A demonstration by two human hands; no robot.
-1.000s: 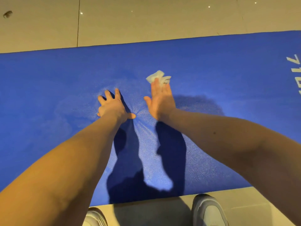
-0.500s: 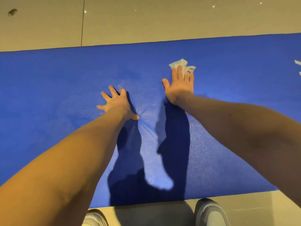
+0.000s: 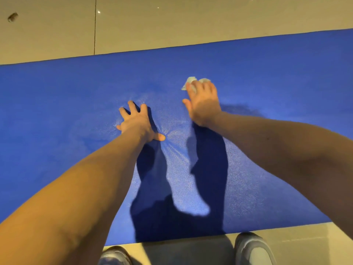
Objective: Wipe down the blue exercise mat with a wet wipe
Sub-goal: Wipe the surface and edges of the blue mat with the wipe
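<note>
Blue exercise mat (image 3: 267, 83): I see it spread across mid-frame on the tan floor (image 3: 152, 25). Left hand (image 3: 136, 121), centre: fingers splayed, pressing flat on the mat, which puckers around it. Right hand (image 3: 202, 104), right of centre: fingers straight, pressing the crumpled wet wipe (image 3: 191, 81) onto the mat. Shoes (image 3: 252, 249): bottom edge.

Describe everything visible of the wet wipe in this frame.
The wet wipe is a small, white, crumpled wad that looks thin and soft. It lies on the blue mat, in its far half. The right hand presses on it with fairly straight fingers and covers most of it; only bunched ends show past the fingertips. Dampness cannot be told.
</note>
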